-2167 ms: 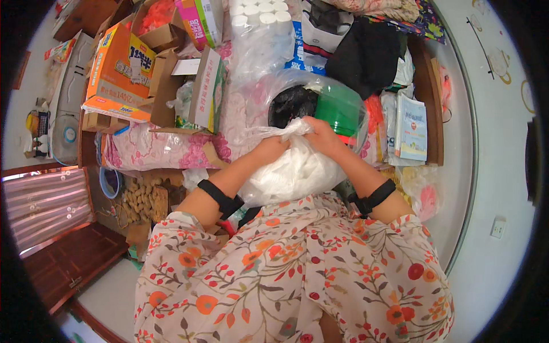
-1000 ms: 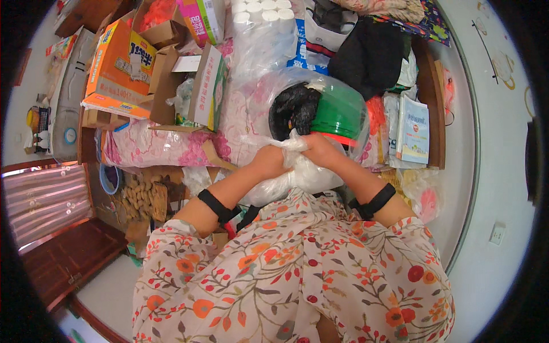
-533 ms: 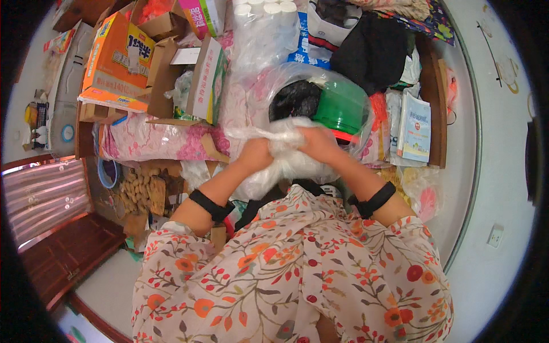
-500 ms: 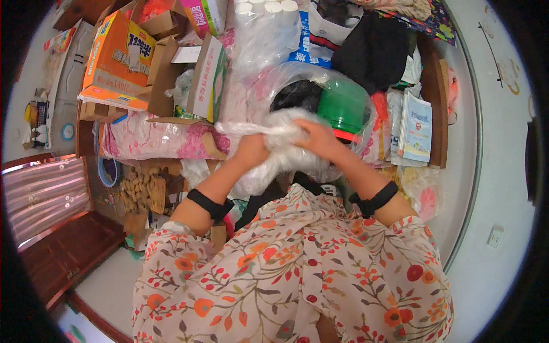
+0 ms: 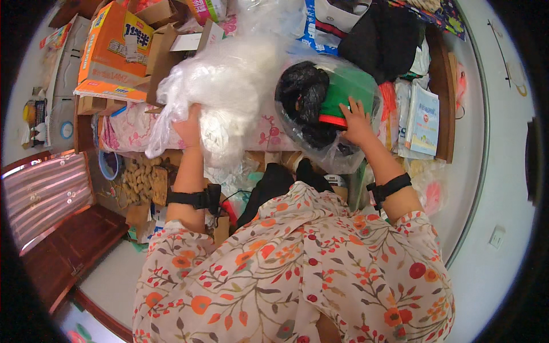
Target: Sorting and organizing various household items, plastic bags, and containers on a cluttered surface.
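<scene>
White bag [image 5: 229, 91] moved leftward, right hand [image 5: 358, 127] at tub [image 5: 347, 88] (green)

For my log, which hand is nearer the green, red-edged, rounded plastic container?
Right. The right hand is at the container; the left hand is to its left, at a bulky white plastic bag.

A clear, rounded plastic bag [image 5: 343, 163] holds a crumpled, glossy black plastic bag [image 5: 301, 88] at its left and a tilted green plastic tub [image 5: 346, 86], red-rimmed, at its right. Left of the clear bag, a puffy, whitish translucent plastic bag [image 5: 229, 80] bulges, crinkled.
</scene>
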A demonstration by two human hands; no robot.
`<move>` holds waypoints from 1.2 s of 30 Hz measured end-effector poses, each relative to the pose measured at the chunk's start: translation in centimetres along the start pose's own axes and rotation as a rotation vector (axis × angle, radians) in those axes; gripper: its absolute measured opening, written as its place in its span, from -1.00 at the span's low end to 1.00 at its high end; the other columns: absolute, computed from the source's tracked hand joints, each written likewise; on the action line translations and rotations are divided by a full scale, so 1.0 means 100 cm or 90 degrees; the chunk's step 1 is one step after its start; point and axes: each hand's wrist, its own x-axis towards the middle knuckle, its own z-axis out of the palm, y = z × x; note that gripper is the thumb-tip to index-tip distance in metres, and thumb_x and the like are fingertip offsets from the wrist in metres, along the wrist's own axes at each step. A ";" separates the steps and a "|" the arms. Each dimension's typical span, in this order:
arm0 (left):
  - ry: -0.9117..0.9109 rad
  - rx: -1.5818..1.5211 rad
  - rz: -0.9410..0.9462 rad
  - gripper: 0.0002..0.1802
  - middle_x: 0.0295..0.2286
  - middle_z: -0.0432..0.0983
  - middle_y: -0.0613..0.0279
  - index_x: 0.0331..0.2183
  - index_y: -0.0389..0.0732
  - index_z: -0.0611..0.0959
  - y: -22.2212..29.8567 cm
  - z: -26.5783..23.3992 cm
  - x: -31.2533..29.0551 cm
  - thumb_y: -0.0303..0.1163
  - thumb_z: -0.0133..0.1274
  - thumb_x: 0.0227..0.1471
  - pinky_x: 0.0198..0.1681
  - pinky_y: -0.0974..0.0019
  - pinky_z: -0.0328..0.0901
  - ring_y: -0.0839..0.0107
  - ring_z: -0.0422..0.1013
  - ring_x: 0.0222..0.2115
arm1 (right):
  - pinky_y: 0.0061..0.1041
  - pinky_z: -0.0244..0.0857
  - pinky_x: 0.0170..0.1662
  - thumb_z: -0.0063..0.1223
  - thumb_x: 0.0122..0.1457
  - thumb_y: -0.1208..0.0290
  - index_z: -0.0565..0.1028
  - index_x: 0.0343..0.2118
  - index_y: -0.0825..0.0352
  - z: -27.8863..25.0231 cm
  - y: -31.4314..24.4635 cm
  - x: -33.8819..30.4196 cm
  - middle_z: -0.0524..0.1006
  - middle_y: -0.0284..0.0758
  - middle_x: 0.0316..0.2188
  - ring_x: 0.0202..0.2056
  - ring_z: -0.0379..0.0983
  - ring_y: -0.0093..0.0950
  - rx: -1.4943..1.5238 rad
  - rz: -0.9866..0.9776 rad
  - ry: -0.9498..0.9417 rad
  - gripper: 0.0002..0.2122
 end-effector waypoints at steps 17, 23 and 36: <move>-0.350 0.308 -0.340 -0.13 0.05 0.13 -0.16 0.07 -0.40 0.15 -0.092 0.069 -0.020 -0.03 0.05 -0.13 0.07 0.20 0.06 0.00 0.12 0.06 | -0.22 0.29 -0.08 0.12 -0.13 0.51 0.18 0.06 0.26 0.001 0.034 0.012 0.25 -0.07 0.03 -0.06 0.29 -0.04 0.032 0.033 0.196 -0.39; -0.466 0.351 -0.427 0.02 0.03 0.15 -0.14 0.07 -0.44 0.12 -0.071 0.084 -0.020 0.06 0.12 -0.25 0.09 0.23 0.03 0.10 0.13 0.06 | -0.27 0.40 -0.25 0.25 -0.21 0.45 0.28 -0.02 0.37 -0.011 0.074 0.011 0.45 -0.12 -0.22 -0.19 0.41 -0.22 0.425 0.021 0.263 -0.41; -0.822 0.902 -0.199 -0.30 -0.30 0.49 -0.05 -0.29 -0.28 0.58 -0.020 0.122 -0.005 0.13 0.16 -0.37 -0.14 0.22 0.28 0.12 0.42 -0.23 | -0.48 0.45 -0.56 0.15 -0.05 0.23 0.29 -0.14 0.52 -0.073 0.056 -0.038 0.48 -0.16 -0.38 -0.55 0.50 -0.41 1.038 0.255 0.013 -0.48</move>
